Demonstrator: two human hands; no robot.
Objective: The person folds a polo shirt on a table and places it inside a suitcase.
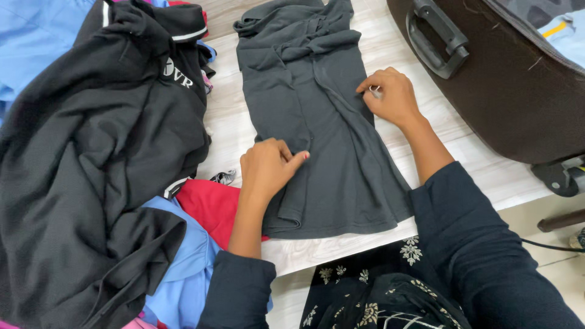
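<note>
L hand [266,167] & R hand [390,96]: fingers curled, pinching.

The dark brown hard-shell suitcase [512,91] is cut off by the top and right edges. The red cloth [213,204] and light blue garment [183,274] are largely hidden under the black garment pile [91,170], itself cropped at left.

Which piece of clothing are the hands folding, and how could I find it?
Look at the pale wooden table, between the big heap of clothes on the left and the dark suitcase on the right. The dark grey garment lies spread flat there, with the left hand and the right hand gripping its folds. Unlike the crumpled black, blue and red clothes beside it, it lies alone and smoothed out.
</note>
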